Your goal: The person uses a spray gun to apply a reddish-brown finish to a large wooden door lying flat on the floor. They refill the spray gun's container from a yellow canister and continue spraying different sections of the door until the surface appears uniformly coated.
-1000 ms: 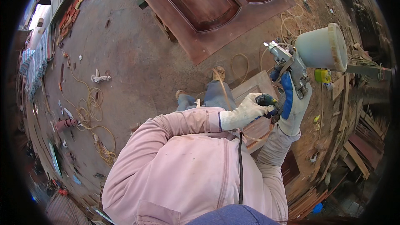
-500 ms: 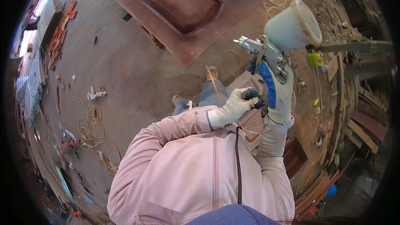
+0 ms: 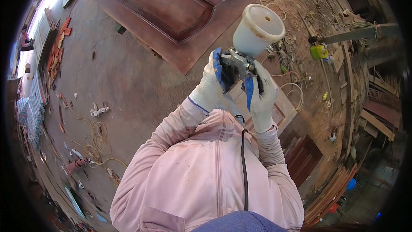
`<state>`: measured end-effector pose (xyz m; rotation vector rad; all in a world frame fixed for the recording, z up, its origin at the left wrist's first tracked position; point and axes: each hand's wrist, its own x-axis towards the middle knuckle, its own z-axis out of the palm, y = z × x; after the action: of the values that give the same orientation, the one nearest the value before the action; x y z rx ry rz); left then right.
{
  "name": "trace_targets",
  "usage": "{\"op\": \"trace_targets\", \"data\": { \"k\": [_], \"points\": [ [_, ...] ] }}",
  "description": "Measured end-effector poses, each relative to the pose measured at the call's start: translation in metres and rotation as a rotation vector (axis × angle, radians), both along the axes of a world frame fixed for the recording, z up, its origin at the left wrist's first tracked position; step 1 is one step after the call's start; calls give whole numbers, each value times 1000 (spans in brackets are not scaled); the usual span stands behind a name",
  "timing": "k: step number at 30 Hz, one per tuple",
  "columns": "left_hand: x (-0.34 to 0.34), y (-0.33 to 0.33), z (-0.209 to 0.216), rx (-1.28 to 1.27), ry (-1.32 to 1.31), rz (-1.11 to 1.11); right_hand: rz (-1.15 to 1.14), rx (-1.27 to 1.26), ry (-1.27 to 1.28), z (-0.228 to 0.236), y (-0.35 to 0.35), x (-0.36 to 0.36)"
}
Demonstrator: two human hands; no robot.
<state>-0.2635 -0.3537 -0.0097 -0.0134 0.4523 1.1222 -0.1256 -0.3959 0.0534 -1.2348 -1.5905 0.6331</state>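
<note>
My two hands, in white gloves with blue palms, are at a metal spray gun (image 3: 241, 63) held in front of my chest. Its white translucent cup (image 3: 254, 34) stands on top, tilted a little right, with its open mouth showing. The gun's handle is in the grip of my right hand (image 3: 262, 96), fingers wrapped round it. At the nozzle end my left hand (image 3: 211, 79) closes on the front of the gun; its palm side hides the nozzle. Beyond the gun lies a large dark brown panelled wooden door (image 3: 189, 53).
A pale panelled board (image 3: 285, 103) lies below my right hand. Coiled hose (image 3: 98, 135) trails on the left floor. Right of me are a yellow-green jug (image 3: 318, 52) and wood scraps (image 3: 375, 122). A smaller dark panel (image 3: 304, 159) lies by my right elbow. Another person (image 3: 25, 41) is far left.
The gun has swung left and its cup now stands more upright. My left hand has left the lower end of the gun and moved up to its nozzle end.
</note>
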Motion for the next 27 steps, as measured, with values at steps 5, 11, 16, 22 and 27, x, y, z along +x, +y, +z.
{"op": "trace_targets", "data": {
  "k": [5,11,16,22,27],
  "points": [
    [6,-12,-10,333,570,116,-108,101,-89,8,0,-7],
    [0,-12,5,103,127,186,-125,95,-74,13,3,-6],
    [-13,1,10,-162,204,50,-79,103,-156,18,3,-6],
    [5,-8,15,-137,23,106,184,-169,47,2,3,15],
    [16,-23,-2,-193,242,-23,228,-563,241,-25,-2,36]
  ]
}}
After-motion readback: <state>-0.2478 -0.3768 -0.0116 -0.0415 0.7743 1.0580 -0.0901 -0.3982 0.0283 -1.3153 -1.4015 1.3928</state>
